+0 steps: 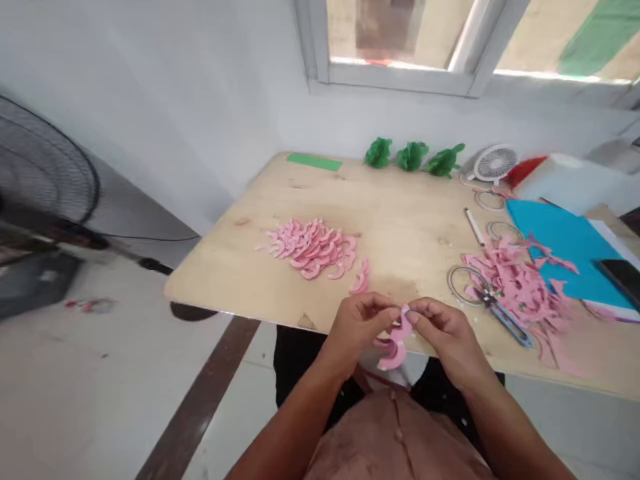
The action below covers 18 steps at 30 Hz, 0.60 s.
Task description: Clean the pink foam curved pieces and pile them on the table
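Between my left hand [364,319] and my right hand [440,325] hangs a pink curved strip [395,353], several crescents joined together, just over the table's front edge. Both hands pinch its upper end with thumb and fingertips. Whether it is paper or foam I cannot tell. A few more pink crescents [361,277] lie on the table right behind my left hand. Farther left is a heap of the same pink crescents [315,247].
Right of my hands lie scissors [505,319], a tape-like ring [463,285] and pink scraps [525,283]. Beyond are a marker [474,227], blue sheet [550,247], phone [620,280] and small fan [495,164]. Green crumpled pieces [413,157] and a green strip [314,161] line the back.
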Available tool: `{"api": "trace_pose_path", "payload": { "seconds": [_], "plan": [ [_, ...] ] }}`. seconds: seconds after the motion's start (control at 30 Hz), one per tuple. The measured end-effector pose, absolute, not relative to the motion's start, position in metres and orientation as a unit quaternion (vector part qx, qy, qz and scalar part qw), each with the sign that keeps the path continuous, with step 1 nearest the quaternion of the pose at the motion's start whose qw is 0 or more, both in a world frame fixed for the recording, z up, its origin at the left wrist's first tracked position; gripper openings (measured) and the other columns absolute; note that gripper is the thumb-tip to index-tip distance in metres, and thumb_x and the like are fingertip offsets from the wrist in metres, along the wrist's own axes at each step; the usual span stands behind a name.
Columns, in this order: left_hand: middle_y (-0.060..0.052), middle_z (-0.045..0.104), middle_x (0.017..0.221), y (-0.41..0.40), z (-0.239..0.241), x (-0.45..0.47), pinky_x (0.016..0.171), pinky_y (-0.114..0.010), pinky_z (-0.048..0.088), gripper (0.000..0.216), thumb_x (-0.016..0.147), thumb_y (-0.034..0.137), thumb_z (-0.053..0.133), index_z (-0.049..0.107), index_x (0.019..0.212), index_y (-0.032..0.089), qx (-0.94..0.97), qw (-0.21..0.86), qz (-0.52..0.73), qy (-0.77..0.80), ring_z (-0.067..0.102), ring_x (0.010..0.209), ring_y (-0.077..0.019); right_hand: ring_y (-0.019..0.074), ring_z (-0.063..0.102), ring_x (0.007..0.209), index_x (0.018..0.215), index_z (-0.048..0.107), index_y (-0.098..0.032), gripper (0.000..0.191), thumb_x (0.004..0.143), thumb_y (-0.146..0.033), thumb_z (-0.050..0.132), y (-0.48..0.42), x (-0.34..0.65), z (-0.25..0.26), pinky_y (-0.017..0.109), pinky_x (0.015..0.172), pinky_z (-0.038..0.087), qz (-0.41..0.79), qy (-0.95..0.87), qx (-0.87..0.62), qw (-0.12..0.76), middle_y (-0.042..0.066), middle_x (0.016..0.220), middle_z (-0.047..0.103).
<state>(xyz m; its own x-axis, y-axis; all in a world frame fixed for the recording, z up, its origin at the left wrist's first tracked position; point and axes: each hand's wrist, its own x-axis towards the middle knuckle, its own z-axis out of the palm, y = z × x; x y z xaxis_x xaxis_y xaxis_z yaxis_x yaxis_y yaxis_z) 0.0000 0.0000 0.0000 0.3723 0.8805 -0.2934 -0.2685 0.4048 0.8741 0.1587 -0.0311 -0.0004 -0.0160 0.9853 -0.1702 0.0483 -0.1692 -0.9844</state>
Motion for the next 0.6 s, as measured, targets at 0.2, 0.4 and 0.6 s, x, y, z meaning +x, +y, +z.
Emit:
{"api": "trace_pose_path", "payload": {
  "seconds": [0.2,0.4,0.6],
  "plan": [
    [-0.001,0.060,0.063,-0.0033,-0.0018,0.0021,0.048,-0.018,0.046,0.016,0.070,0.028,0.070,0.065,0.071,0.012,0.418,0.703,0.391,0.422,0.054,0.055,-0.0093,0.0121,0.055,0.067,0.079,0.067,-0.020,0.011,0.079,-0.030,0.064,-0.0299,0.1556,-0.0012,0.021,0.064,0.043,0.530,-0.477,-0.547,0.438,-0.002,0.070,0.064],
    [-0.001,0.059,0.065,-0.0055,-0.0013,0.0034,0.045,-0.017,0.047,0.014,0.071,0.025,0.068,0.064,0.069,0.012,0.455,0.657,0.404,0.445,0.053,0.056,-0.0094,0.0137,0.056,0.070,0.081,0.067,-0.020,0.013,0.080,-0.032,0.062,-0.0311,0.1552,-0.0011,0.023,0.067,0.043,0.489,-0.497,-0.568,0.438,-0.001,0.074,0.064],
    [0.000,0.056,0.071,-0.0075,0.0038,0.0045,0.042,-0.019,0.048,0.013,0.070,0.027,0.066,0.063,0.069,0.014,0.465,0.636,0.392,0.475,0.051,0.055,-0.0091,0.0159,0.055,0.072,0.082,0.065,-0.019,0.014,0.079,-0.032,0.062,-0.0296,0.1569,-0.0012,0.027,0.069,0.043,0.454,-0.520,-0.584,0.427,0.002,0.075,0.064]
  ]
}}
